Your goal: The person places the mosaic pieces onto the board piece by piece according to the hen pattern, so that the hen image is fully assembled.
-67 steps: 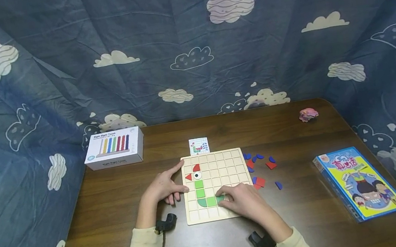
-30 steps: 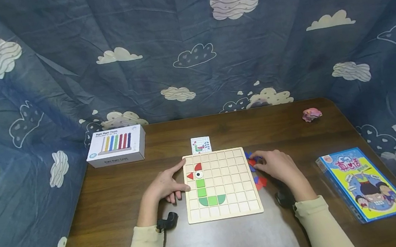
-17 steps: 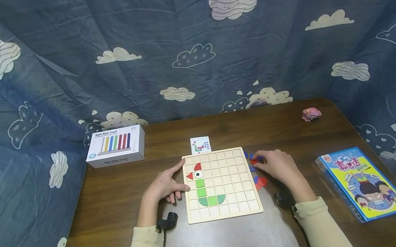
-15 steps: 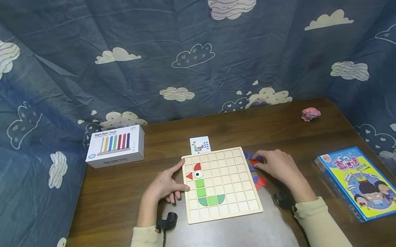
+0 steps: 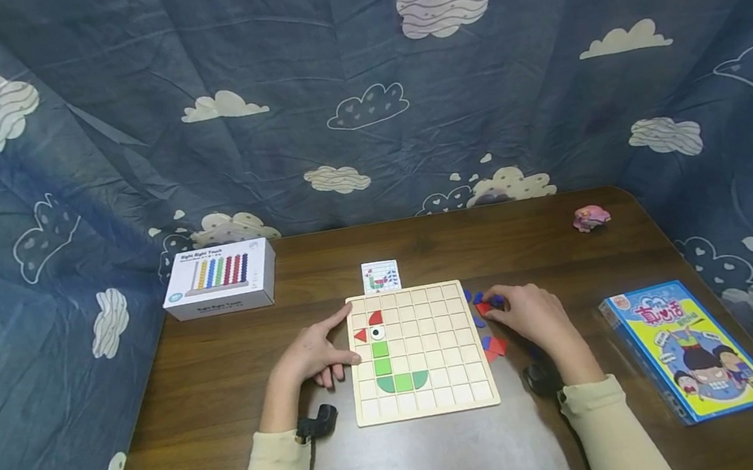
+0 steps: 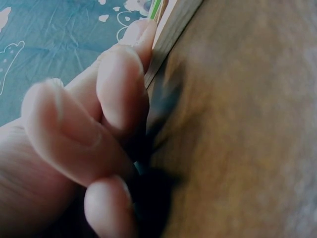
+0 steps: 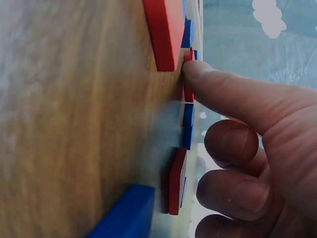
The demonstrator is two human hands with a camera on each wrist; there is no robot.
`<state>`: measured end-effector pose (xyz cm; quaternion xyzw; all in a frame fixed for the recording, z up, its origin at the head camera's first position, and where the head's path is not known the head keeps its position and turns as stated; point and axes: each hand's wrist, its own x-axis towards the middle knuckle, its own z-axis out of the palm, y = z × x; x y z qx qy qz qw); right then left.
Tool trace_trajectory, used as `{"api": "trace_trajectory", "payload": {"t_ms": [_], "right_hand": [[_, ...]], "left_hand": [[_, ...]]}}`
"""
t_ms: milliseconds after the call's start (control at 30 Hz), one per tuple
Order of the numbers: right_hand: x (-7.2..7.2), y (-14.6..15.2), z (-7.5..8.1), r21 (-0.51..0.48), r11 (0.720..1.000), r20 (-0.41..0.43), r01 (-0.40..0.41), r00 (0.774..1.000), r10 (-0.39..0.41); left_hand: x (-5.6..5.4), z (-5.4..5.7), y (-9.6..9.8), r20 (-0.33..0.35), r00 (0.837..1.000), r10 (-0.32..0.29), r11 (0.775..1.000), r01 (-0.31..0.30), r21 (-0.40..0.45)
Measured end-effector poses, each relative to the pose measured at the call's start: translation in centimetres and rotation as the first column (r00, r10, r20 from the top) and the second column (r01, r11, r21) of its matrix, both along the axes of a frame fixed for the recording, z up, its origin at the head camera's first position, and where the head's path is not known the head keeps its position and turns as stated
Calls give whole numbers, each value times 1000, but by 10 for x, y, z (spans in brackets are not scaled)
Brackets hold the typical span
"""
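Observation:
A pale wooden grid board (image 5: 441,399) lies on the table, with a red quarter-round (image 5: 376,317), red triangle (image 5: 360,335), eye tile (image 5: 378,332) and several green pieces (image 5: 404,382) in its cells. My left hand (image 5: 311,355) touches the board's left edge with thumb and forefinger spread; its other fingers bend beside the edge. Right of the board, my right hand (image 5: 528,313) is among loose pieces. In the right wrist view its thumb (image 7: 218,84) touches a red piece (image 7: 188,91), with blue pieces (image 7: 188,124) just below. No piece is seen pinched.
A printed pattern card (image 5: 380,276) lies behind the board. More red pieces (image 5: 497,347) lie near its right edge. A white box (image 5: 218,280) stands back left, a pink figurine (image 5: 591,218) back right, and a blue-and-yellow box (image 5: 692,352) at right.
My right hand has left the green quarter-round in the board's lower row and moved right to the loose pieces. Lately its fingertips shift slightly there, uncovering more blue and red. My left hand stays put.

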<state>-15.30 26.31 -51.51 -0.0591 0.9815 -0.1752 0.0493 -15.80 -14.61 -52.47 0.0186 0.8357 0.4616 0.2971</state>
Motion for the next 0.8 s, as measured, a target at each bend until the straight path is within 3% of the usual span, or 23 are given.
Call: {"api": "trace_trajectory", "payload": {"t_ms": [367,567,733,800], "right_hand": [[-1,0,-1,-16,1000,60,-15,998,16],[0,1,0,-54,997,42,-46,998,48],[6,-5,13,-129,990,26,-56,998,60],[11,-18,22,-153,983,4,-97,995,99]], "left_hand": [[-1,-1,1,0,1000,3,1000,-3,-11],[-1,-2,2,3,1000,1,1000,-1,-9],[-2,-1,2,7,1000,-2,1000,2,-10],[-2,-1,1,12,1000,-1,1000,1,-6]]}}
